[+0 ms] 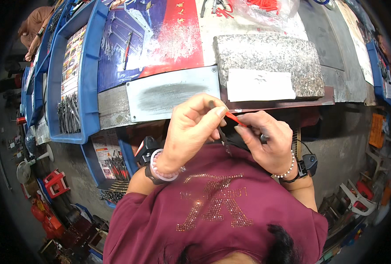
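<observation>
Both my hands are raised close to my chest, just off the table's front edge. My left hand is closed, thumb against forefinger, around a slim dark metal piece; its dark lower end shows below the fingers. A narrow red sleeve bridges the space between my hands. Its right end is pinched by the thumb and forefinger of my right hand. A small dark round end shows in the curl of my right fingers; what it belongs to is hidden.
A speckled stone block carries a white paper pad. Left of it lies a smudged white plate. A slim black-and-red tool rests farther back. Blue trays hold dark slim pieces. A plastic bag contains red pieces.
</observation>
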Demonstrator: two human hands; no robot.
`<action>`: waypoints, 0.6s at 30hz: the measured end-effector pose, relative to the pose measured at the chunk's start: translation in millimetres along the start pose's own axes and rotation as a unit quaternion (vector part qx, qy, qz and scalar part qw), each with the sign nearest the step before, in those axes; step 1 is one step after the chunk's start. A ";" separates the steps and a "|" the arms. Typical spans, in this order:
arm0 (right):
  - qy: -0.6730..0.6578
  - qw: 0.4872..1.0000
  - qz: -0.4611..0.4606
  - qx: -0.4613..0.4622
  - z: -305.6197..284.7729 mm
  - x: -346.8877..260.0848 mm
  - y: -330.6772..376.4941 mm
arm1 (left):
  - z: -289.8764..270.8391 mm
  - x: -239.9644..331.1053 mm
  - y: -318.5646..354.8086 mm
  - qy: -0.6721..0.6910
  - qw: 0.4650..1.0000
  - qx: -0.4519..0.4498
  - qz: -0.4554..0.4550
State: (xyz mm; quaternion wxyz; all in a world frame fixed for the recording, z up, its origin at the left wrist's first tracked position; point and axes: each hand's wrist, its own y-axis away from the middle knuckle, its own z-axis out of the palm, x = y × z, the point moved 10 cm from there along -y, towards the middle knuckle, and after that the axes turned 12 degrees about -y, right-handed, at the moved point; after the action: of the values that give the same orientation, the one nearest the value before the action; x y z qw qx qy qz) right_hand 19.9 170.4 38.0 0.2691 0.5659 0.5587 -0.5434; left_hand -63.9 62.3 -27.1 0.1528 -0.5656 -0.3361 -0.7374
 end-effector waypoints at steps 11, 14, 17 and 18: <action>-0.111 0.989 0.097 0.033 1.3 13.8 12.4 | 14.6 -4.8 1.7 0.114 0.993 -0.024 0.012; -0.099 0.990 0.094 0.030 1.3 12.0 12.5 | 14.7 -3.8 2.9 0.103 0.994 -0.018 0.022; -0.098 0.991 0.082 0.027 0.8 8.6 11.8 | 12.3 -4.7 4.0 0.110 0.994 0.000 0.016; -0.103 0.991 0.069 0.043 -2.5 6.2 11.6 | 10.8 -4.5 4.1 0.115 0.993 0.008 0.016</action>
State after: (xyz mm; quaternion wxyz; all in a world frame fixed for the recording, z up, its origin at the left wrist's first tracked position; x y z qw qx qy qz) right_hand 30.1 172.2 29.5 0.3379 0.5554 0.4637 -0.6019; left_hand -52.1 65.9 -28.6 0.2066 -0.4813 -0.3130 -0.7922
